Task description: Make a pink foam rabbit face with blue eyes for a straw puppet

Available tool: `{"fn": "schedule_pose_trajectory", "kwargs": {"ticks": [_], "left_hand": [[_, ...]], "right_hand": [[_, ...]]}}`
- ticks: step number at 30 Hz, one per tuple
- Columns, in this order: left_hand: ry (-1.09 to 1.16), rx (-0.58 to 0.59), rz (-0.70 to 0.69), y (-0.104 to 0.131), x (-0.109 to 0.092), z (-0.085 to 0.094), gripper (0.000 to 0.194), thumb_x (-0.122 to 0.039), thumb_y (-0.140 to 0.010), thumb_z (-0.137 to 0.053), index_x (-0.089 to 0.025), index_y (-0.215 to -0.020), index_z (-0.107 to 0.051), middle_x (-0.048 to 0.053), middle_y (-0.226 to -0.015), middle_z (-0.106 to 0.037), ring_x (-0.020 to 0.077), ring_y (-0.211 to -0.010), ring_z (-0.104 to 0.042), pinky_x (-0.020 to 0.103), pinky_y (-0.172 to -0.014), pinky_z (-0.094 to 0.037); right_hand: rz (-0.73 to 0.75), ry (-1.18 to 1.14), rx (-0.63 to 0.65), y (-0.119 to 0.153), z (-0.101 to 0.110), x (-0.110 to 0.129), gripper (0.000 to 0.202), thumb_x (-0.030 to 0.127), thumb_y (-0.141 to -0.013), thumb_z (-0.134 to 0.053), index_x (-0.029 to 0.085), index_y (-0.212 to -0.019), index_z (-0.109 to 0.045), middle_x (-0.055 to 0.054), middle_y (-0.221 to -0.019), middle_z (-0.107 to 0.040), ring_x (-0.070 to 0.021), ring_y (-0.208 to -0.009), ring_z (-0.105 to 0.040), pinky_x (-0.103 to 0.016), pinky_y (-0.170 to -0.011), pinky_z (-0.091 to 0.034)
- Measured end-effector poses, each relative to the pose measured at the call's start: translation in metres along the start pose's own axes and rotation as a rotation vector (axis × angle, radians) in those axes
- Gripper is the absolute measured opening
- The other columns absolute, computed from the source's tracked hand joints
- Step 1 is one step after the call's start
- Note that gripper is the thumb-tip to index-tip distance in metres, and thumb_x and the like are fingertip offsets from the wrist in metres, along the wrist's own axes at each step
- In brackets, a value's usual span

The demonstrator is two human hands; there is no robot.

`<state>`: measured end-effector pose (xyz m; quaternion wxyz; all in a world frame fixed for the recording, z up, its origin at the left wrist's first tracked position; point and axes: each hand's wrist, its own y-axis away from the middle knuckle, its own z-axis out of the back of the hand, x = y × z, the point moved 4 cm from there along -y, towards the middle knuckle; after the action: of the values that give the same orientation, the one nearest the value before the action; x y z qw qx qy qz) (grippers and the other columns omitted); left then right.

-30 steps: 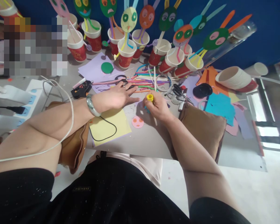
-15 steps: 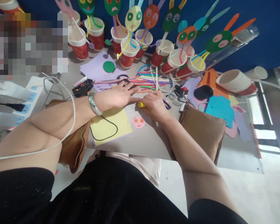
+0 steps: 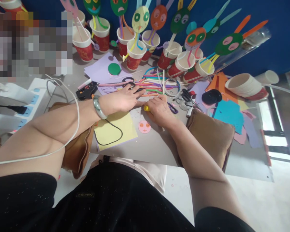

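Note:
My left hand (image 3: 125, 99) lies palm down with its fingers spread, nothing in it, over the near edge of the colored sticks (image 3: 157, 84). Its index fingertip comes close to my right hand (image 3: 159, 110), whose fingers are closed round a small yellow object (image 3: 147, 108). Just below the hands a round pink paper face (image 3: 144, 127) lies on the grey table (image 3: 125, 151). Beneath my left forearm is a yellow sheet (image 3: 111, 132) with a black cord loop on it. A white strip (image 3: 163, 82) passes upright beside my right hand.
Red paper cups (image 3: 134, 56) holding paper-faced figures line the back. A glue gun (image 3: 87, 91) and power strip (image 3: 32, 103) lie left. Black scissors (image 3: 189, 96), a brown cushion (image 3: 211, 135), colored paper scraps (image 3: 228, 114) and stacked cups (image 3: 244, 85) are right.
The whole view has shifted slightly, moving the table objects a little to the right. Both hands keep nearly the same pose, and my right hand still grips the yellow object.

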<state>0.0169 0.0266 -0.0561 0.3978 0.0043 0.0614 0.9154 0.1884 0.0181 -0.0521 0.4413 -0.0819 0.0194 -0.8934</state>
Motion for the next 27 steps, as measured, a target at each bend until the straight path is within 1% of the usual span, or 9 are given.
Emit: {"fn": "schedule_pose_trajectory", "kwargs": {"ticks": [8, 11, 13, 15, 17, 19, 20, 23, 27], "left_hand": [[0.011, -0.075, -0.017, 0.003, 0.004, -0.007, 0.056, -0.021, -0.105, -0.039, -0.040, -0.156, -0.054, 0.009, -0.173, -0.037, 0.0388, -0.160, -0.031, 0.069, -0.123, -0.031], [0.019, -0.091, -0.041, 0.007, 0.003, -0.004, 0.054, -0.026, -0.107, -0.040, -0.040, -0.157, -0.053, 0.009, -0.173, -0.036, 0.0411, -0.159, -0.032, 0.071, -0.122, -0.030], [0.023, -0.092, -0.054, 0.008, 0.003, -0.002, 0.054, -0.025, -0.106, -0.041, -0.040, -0.157, -0.052, 0.009, -0.174, -0.035, 0.0411, -0.159, -0.031, 0.071, -0.123, -0.029], [0.030, -0.075, -0.055, 0.006, 0.002, 0.000, 0.056, -0.023, -0.104, -0.045, -0.039, -0.157, -0.053, 0.007, -0.175, -0.035, 0.0397, -0.159, -0.031, 0.070, -0.123, -0.029], [0.039, -0.034, -0.033, 0.001, 0.002, 0.002, 0.056, -0.022, -0.101, -0.049, -0.038, -0.154, -0.056, 0.007, -0.174, -0.037, 0.0393, -0.159, -0.032, 0.069, -0.124, -0.029], [0.051, 0.026, 0.000, -0.003, 0.001, 0.003, 0.054, -0.021, -0.100, -0.051, -0.035, -0.151, -0.060, 0.008, -0.174, -0.038, 0.0402, -0.159, -0.032, 0.069, -0.124, -0.029], [0.057, 0.053, 0.011, -0.005, 0.001, 0.003, 0.054, -0.021, -0.100, -0.050, -0.035, -0.151, -0.061, 0.009, -0.174, -0.038, 0.0409, -0.159, -0.032, 0.069, -0.124, -0.029], [0.061, 0.070, 0.013, -0.005, 0.001, 0.004, 0.054, -0.023, -0.101, -0.050, -0.036, -0.152, -0.060, 0.010, -0.174, -0.038, 0.0416, -0.159, -0.031, 0.069, -0.123, -0.028], [0.034, 0.015, -0.036, 0.000, 0.001, 0.003, 0.057, -0.025, -0.103, -0.049, -0.040, -0.157, -0.052, 0.010, -0.176, -0.032, 0.0437, -0.161, -0.028, 0.072, -0.122, -0.027]], "right_hand": [[0.000, -0.023, 0.019, 0.006, 0.006, -0.003, 0.016, 0.013, -0.091, -0.053, 0.018, -0.092, -0.069, -0.010, -0.084, -0.069, -0.0270, -0.084, -0.054, -0.046, -0.093, -0.033], [0.038, -0.103, 0.059, 0.009, 0.013, -0.002, 0.013, 0.018, -0.092, -0.056, 0.019, -0.089, -0.069, -0.008, -0.081, -0.069, -0.0258, -0.083, -0.056, -0.046, -0.094, -0.033], [0.061, -0.219, 0.062, 0.012, 0.021, -0.001, 0.016, 0.027, -0.096, -0.057, 0.021, -0.086, -0.068, -0.006, -0.079, -0.069, -0.0245, -0.081, -0.058, -0.045, -0.093, -0.035], [0.039, -0.360, -0.023, 0.014, 0.030, -0.004, 0.027, 0.038, -0.102, -0.053, 0.022, -0.085, -0.066, -0.005, -0.079, -0.071, -0.0240, -0.081, -0.062, -0.045, -0.092, -0.038], [-0.025, -0.467, -0.179, 0.017, 0.039, -0.010, 0.039, 0.050, -0.106, -0.045, 0.024, -0.085, -0.066, -0.005, -0.082, -0.072, -0.0242, -0.083, -0.066, -0.045, -0.091, -0.042], [-0.113, -0.516, -0.322, 0.020, 0.044, -0.015, 0.047, 0.058, -0.108, -0.040, 0.025, -0.085, -0.065, -0.005, -0.082, -0.072, -0.0235, -0.082, -0.067, -0.044, -0.089, -0.045], [-0.157, -0.524, -0.363, 0.022, 0.044, -0.016, 0.048, 0.060, -0.107, -0.040, 0.025, -0.086, -0.065, -0.004, -0.081, -0.072, -0.0228, -0.080, -0.066, -0.043, -0.087, -0.047], [-0.247, -0.512, -0.374, 0.022, 0.039, -0.015, 0.041, 0.060, -0.105, -0.049, 0.024, -0.092, -0.065, -0.005, -0.081, -0.070, -0.0221, -0.078, -0.064, -0.040, -0.081, -0.049], [-0.230, -0.472, -0.275, 0.018, 0.027, -0.009, 0.034, 0.056, -0.099, -0.060, 0.023, -0.095, -0.065, -0.006, -0.083, -0.070, -0.0247, -0.082, -0.062, -0.041, -0.082, -0.048]]}}
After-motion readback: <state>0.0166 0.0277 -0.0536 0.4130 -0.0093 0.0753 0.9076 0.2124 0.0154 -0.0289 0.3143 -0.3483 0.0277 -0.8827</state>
